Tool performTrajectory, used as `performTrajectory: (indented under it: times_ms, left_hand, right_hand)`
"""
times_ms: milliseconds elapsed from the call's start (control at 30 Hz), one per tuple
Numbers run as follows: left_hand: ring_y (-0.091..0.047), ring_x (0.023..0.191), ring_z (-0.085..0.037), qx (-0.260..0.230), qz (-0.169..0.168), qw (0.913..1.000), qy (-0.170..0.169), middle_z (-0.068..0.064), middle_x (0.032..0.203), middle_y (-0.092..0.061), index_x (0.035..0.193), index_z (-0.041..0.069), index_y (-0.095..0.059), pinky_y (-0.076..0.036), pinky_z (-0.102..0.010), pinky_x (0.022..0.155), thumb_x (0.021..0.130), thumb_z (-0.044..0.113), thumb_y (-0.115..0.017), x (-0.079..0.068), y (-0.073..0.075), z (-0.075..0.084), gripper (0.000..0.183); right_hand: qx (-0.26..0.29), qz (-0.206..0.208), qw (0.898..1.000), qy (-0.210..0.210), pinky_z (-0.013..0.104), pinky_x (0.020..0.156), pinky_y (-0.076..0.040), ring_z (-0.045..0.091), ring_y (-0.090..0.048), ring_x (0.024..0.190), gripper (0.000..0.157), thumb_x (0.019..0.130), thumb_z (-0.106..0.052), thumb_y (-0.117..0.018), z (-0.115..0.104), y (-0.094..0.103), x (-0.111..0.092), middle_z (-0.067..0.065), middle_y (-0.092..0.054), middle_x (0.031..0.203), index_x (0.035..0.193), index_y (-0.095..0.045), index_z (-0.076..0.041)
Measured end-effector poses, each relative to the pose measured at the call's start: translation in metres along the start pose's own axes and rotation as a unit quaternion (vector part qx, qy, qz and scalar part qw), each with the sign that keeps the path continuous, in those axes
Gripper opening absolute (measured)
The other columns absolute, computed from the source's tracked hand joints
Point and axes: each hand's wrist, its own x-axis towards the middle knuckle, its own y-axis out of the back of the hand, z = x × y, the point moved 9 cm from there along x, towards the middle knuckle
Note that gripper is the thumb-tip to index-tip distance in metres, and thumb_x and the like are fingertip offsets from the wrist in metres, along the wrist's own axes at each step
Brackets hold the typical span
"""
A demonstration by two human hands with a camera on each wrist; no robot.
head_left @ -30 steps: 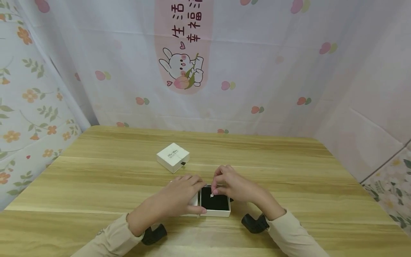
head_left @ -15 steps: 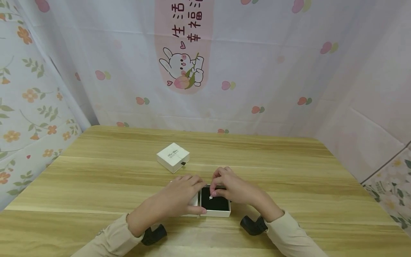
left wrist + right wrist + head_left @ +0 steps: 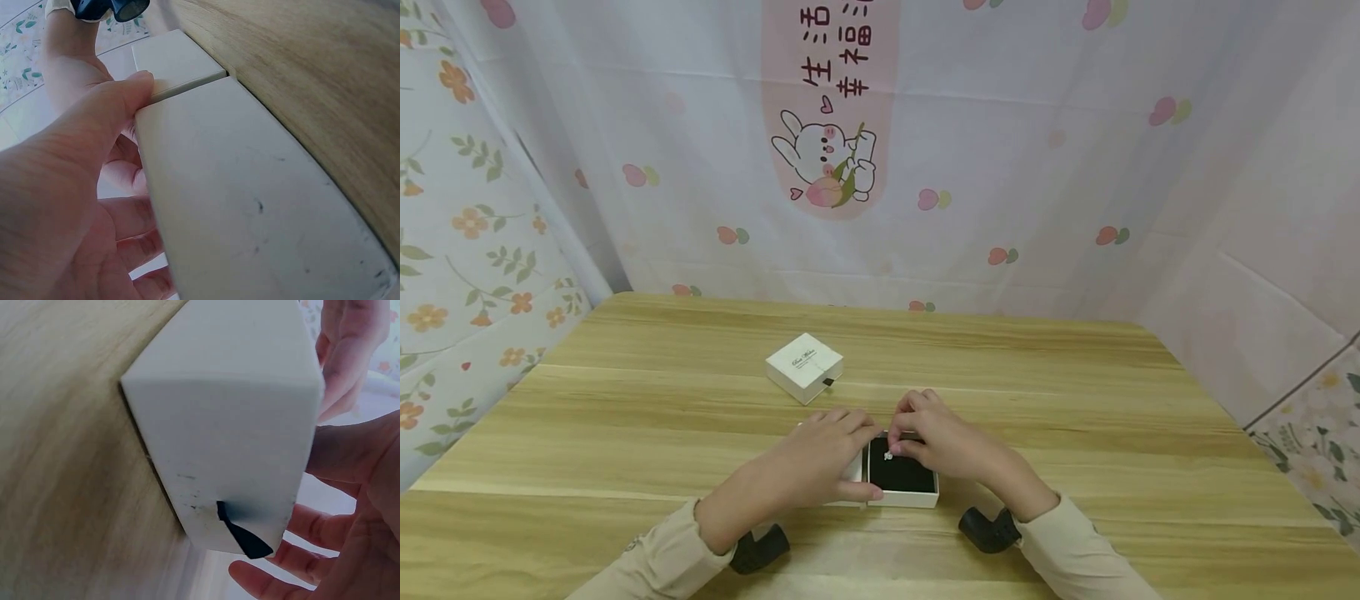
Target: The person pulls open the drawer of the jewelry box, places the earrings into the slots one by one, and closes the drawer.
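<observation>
A white slide-out gift box lies near the front of the table, its black-lined drawer pulled out to the right of the sleeve. My left hand grips the sleeve from above, thumb at the seam on the near side, fingers across the top. Over the drawer, my right hand pinches a small sparkling silver piece of jewellery between thumb and forefinger; its exact kind is too small to tell. In the right wrist view, a black pull tab sticks out of the drawer's white end.
Behind the hands stands a second white box with script lettering and a black tab, shut and turned at an angle. The wooden table reaches back to a printed curtain. Black devices are strapped under both wrists.
My right hand has shifted slightly left over the black lining, carrying the silver piece with it. The left hand and the box have stayed put.
</observation>
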Motion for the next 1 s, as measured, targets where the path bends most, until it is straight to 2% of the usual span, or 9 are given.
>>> performTrajectory:
  times_ms: [333, 500, 700, 1000]
  left_hand:
    - [-0.045, 0.12, -0.024, 0.002, -0.008, 1.0, 0.001, -0.004, 0.128, -0.05, 0.13, 0.009, -0.049, -0.039, -0.044, 0.097, 0.08, 0.06, -0.053, -0.0005, -0.0007, 0.0, 0.072]
    - [-0.045, 0.121, -0.024, 0.001, -0.006, 1.0, 0.002, -0.004, 0.128, -0.05, 0.13, 0.008, -0.048, -0.039, -0.044, 0.097, 0.08, 0.059, -0.053, -0.0002, -0.0003, -0.0002, 0.072]
    - [-0.046, 0.12, -0.024, -0.005, -0.001, 1.0, 0.003, -0.004, 0.128, -0.05, 0.13, 0.008, -0.049, -0.039, -0.044, 0.097, 0.08, 0.057, -0.055, -0.0004, 0.0009, 0.0, 0.07]
    - [-0.045, 0.12, -0.023, -0.009, 0.0, 1.0, 0.003, -0.004, 0.128, -0.05, 0.129, 0.008, -0.049, -0.039, -0.044, 0.097, 0.08, 0.057, -0.056, -0.0008, 0.0006, 0.0, 0.07]
  right_hand:
    - [-0.09, 0.014, 0.996, -0.001, 0.034, 0.08, -0.041, 0.018, -0.043, 0.093, 0.01, 0.085, -0.018, -0.062, -0.0062, 0.0007, -0.0009, 0.001, -0.052, 0.097, 0.075, -0.06, -0.018]
    - [-0.118, 0.014, 0.993, -0.003, 0.035, 0.081, -0.039, 0.017, -0.042, 0.093, 0.01, 0.085, -0.016, -0.061, -0.0077, -0.0002, -0.0014, 0.001, -0.051, 0.098, 0.076, -0.059, -0.017]
    - [-0.118, 0.021, 0.993, -0.001, 0.034, 0.08, -0.039, 0.016, -0.042, 0.092, 0.009, 0.085, -0.016, -0.062, -0.0073, 0.0002, -0.0013, 0.0, -0.051, 0.099, 0.076, -0.059, -0.017]
    - [-0.085, 0.039, 0.996, 0.012, 0.032, 0.08, -0.04, 0.016, -0.042, 0.092, 0.012, 0.083, -0.012, -0.064, -0.0077, 0.0024, -0.0005, 0.0, -0.052, 0.096, 0.073, -0.059, -0.017]
